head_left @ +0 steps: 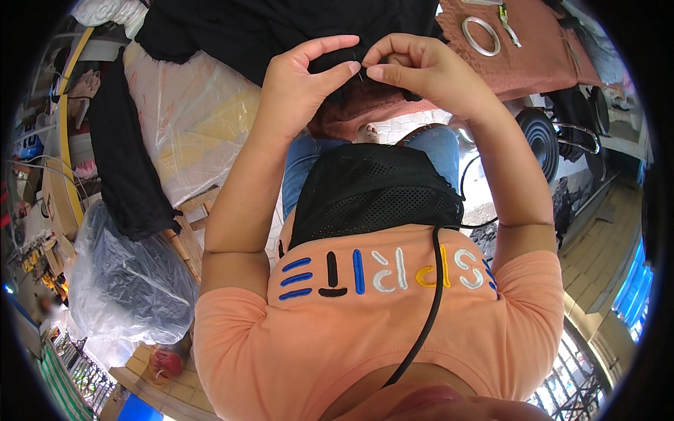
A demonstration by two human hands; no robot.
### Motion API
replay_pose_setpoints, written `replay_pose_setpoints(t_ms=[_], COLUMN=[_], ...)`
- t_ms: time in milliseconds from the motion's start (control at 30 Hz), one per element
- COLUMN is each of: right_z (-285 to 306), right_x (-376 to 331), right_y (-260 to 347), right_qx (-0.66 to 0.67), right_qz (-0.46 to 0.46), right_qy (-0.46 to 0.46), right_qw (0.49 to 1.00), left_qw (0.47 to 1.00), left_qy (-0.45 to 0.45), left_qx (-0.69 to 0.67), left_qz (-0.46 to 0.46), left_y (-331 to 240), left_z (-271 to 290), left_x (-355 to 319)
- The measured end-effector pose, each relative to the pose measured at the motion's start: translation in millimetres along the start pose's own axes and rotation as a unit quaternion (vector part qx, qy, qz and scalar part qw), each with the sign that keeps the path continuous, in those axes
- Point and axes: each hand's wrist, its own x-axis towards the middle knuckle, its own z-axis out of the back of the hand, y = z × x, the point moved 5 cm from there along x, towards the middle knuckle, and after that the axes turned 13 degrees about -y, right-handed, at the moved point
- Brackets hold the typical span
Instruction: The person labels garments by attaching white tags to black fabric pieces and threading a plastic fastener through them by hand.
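Note:
At the top centre, my left hand (298, 88) and my right hand (442, 74) meet fingertip to fingertip over black cloth (225, 31). A thin, pale, needle-like sliver (361, 75) shows between them, right at my left thumb tip. My left index finger is stretched out above the thumb; any other fingers behind it are hidden. On the right hand, the index finger and thumb are bent close together in a pinch. Whether a thread runs between them is too fine to see.
Reddish-brown cloth (540, 59) covers the table at right, with a white ring-shaped roll (481, 36) and a small yellow-and-white tool (507, 24) on it. Plastic-wrapped material (189, 119) and a hanging black cloth (119, 154) are at left. A black cable (437, 295) crosses my chest.

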Motion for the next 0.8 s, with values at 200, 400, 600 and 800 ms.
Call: replay_pose_setpoints(t_ms=[200, 400, 600, 800], right_z=[-2, -8, 0, -16], right_x=[-14, -5, -3, -12], right_y=[25, 49, 39, 52], right_qx=[-0.256, -0.276, -0.258, -0.362], right_qz=[0.373, 0.406, 0.366, 0.424], right_qy=[-0.176, -0.114, -0.137, -0.113], right_qw=[0.874, 0.863, 0.884, 0.822], left_qw=[0.999, 0.998, 0.998, 0.993], left_qy=[-0.001, 0.001, -0.014, -0.028], left_qx=[0.016, 0.045, 0.032, 0.073], left_qz=[-0.033, -0.051, -0.058, -0.094], left_y=[-2, -5, -6, -7], left_z=[-1, -5, 2, -7], left_x=[0, -5, -1, -4])
